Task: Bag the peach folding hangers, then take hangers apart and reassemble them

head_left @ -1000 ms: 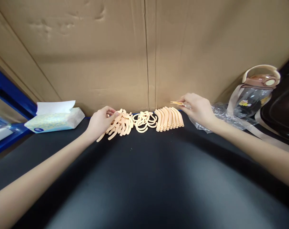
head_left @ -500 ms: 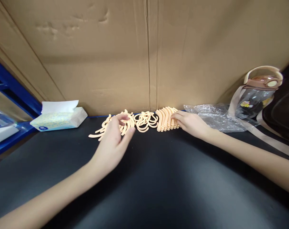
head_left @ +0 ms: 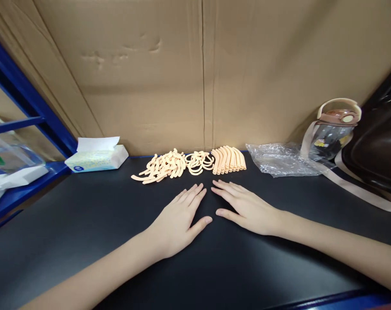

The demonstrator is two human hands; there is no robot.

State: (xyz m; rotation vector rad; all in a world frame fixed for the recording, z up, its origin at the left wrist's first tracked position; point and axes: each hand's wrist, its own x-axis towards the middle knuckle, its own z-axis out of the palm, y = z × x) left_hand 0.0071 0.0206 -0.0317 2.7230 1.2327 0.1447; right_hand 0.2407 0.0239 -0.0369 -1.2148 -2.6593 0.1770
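Observation:
My left hand [head_left: 180,221] lies flat on the black table [head_left: 195,275], palm down with its fingers stretched out. Opposite it my right hand [head_left: 247,206] rests the same way, fingers apart; both are bare of any object. Just beyond the fingertips is a row of peach-coloured curved pieces in three groups. On the left is a loose heap of curved strips [head_left: 169,164]. In the middle lies a tangle of thin, rounder curved pieces [head_left: 199,162]. To the right, bent tube-like pieces [head_left: 228,160] stand neatly side by side in a stack. Neither hand touches them.
A tissue pack [head_left: 96,157] sits at the back left, beside a blue metal frame [head_left: 50,129]. Crumpled clear plastic [head_left: 275,159] lies right of the pieces. Behind it stands a drink bottle [head_left: 334,129] with a strap. A cardboard wall [head_left: 150,86] closes off the back.
Both hands have drawn back from the peach pieces toward me and now lie flat on the table. My right hand has left the stack of tube-like pieces. The view has shifted slightly.

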